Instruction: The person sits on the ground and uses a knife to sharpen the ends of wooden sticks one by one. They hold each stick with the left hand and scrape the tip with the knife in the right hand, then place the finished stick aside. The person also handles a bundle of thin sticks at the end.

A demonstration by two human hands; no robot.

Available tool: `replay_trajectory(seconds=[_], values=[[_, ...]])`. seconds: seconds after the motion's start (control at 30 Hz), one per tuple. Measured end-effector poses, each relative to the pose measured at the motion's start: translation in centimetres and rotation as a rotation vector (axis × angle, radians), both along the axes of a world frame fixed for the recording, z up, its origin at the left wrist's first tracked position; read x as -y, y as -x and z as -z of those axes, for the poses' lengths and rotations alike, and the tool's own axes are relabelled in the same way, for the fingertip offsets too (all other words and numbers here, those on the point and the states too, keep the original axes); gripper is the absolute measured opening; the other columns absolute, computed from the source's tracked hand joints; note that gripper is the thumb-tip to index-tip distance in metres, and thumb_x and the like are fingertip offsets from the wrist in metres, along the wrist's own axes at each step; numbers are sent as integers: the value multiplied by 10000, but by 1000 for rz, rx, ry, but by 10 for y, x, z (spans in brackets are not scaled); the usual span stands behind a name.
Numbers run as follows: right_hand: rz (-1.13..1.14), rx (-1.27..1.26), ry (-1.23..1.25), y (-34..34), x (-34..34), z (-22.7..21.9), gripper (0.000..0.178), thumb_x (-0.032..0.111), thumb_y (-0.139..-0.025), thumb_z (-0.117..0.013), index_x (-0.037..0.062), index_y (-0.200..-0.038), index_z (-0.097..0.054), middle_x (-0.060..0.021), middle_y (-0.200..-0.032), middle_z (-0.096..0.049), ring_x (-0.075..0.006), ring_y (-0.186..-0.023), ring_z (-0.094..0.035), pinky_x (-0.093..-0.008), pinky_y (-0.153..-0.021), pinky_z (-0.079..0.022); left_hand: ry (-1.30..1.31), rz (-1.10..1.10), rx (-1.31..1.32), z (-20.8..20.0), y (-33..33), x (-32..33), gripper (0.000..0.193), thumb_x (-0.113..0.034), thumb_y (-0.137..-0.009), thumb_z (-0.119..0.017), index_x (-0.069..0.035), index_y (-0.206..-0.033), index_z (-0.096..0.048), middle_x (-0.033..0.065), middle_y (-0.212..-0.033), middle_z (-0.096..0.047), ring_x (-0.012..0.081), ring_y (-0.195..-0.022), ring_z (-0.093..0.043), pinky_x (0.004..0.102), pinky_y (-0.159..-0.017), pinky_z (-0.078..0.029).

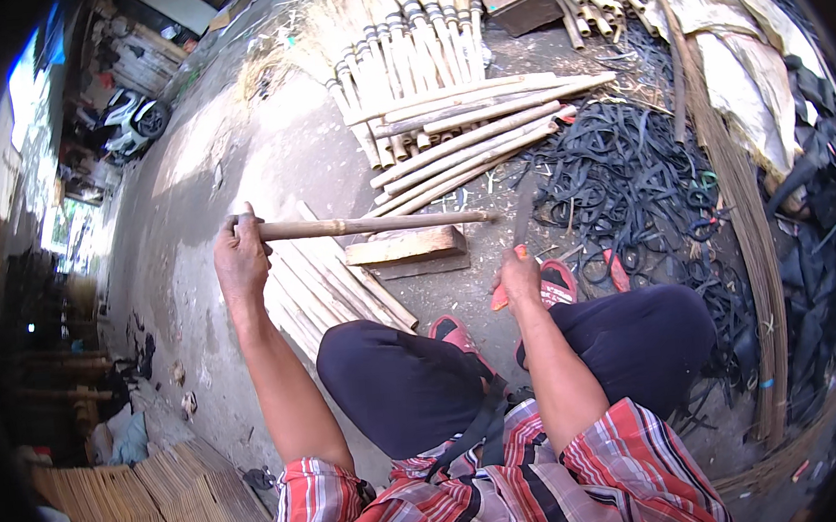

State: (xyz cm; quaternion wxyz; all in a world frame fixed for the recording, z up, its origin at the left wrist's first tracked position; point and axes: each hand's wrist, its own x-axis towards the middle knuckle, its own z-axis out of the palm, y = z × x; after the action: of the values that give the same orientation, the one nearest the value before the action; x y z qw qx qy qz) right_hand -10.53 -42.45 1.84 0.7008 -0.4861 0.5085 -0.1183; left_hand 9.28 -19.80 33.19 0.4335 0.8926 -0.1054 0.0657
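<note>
My left hand (242, 255) is closed around one end of a bamboo pole (366, 225). The pole reaches across to the right, passing above a wooden block (405, 246); whether it touches the block, I cannot tell. In my right hand (518, 278) is a large knife with a dark blade (525, 208) and a reddish-orange handle, its blade directed away from me, near the pole's free end. Several bamboo poles (317, 284) lie side by side on the ground left of the block, beyond my left knee.
Farther off, cut bamboo poles (487, 141) lie across a row of bristle brooms (411, 41). A heap of black rubber strips (627, 171) spreads to the right, beside a long bundle of thin sticks (745, 235). Stacked brown sheets (153, 512) sit at lower left. A motorbike (135, 121) stands far left.
</note>
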Motion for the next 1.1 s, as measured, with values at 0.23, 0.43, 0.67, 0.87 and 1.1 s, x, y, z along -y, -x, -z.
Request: replay_trajectory(seconds=[0.23, 0.43, 0.67, 0.87, 1.1], values=[[152, 203, -271, 2, 1, -16, 215, 214, -964, -554, 38, -840, -539, -56, -622, -510, -212, -454, -535, -385, -441, -486, 723, -731, -286, 112, 17, -230, 413, -506, -1032, -536, -107, -926, -562, 16, -624, -528, 119, -467, -488, 249, -393, -361], [93, 221, -375, 1, -7, -16, 206, 217, -967, -551, 33, -876, -537, -62, -659, -512, -220, -482, -534, -405, -471, -500, 1276, -511, -623, 278, 105, -273, 416, -498, -1035, -550, -83, -1036, -573, 44, -777, -565, 158, -692, -529, 280, -640, -472], [53, 175, -372, 1, -11, -15, 188, 210, -969, -545, 45, -879, -541, -54, -668, -505, -211, -486, -524, -408, -478, -507, 1283, -592, -780, 366, 104, -207, 518, -480, -1029, -539, 1, -1217, -575, 218, -1113, -653, 339, -1032, -659, 423, -855, -547], [63, 145, -341, 5, -2, -14, 189, 215, -968, -550, 51, -875, -545, -49, -659, -513, -198, -494, -538, -398, -470, -508, 972, -735, -799, 383, 80, -162, 543, -409, -998, -592, 32, -1305, -515, 259, -1231, -577, 377, -1121, -626, 442, -949, -510], [126, 112, -349, 6, 1, -17, 192, 226, -951, -560, 65, -846, -553, -46, -661, -537, -186, -509, -550, -373, -483, -505, -358, -666, -753, 340, 63, -132, 631, -326, -961, -655, 67, -1408, -445, 307, -1368, -489, 421, -1225, -587, 465, -1059, -468]])
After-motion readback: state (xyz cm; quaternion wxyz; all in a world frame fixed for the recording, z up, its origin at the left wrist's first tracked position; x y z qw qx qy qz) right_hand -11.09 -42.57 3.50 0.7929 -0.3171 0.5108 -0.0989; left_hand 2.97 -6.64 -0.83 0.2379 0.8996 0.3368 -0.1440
